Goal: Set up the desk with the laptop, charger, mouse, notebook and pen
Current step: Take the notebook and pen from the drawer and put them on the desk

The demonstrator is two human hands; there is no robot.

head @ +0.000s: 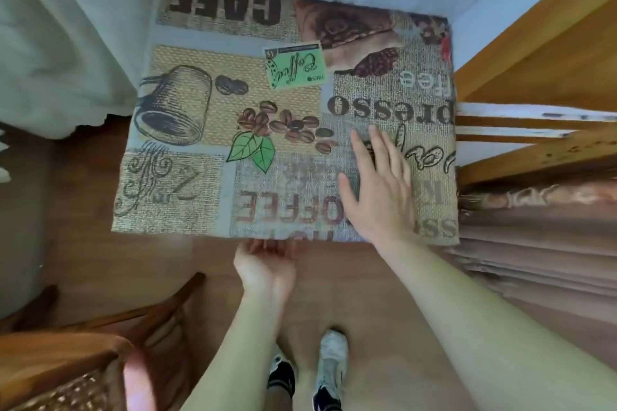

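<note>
A small desk covered by a coffee-themed printed cloth fills the middle of the view. My right hand lies flat on the cloth at the desk's near right part, fingers spread. At the desk's near edge is my left hand, palm up with fingers curled under or against the edge; whether it grips the cloth is unclear. No laptop, charger, mouse, notebook or pen is in view.
A wooden chair with a woven seat stands at the lower left. Wooden shelving and stacked brown fabric sit to the right. A white curtain hangs at the left and back. My feet stand on the wooden floor.
</note>
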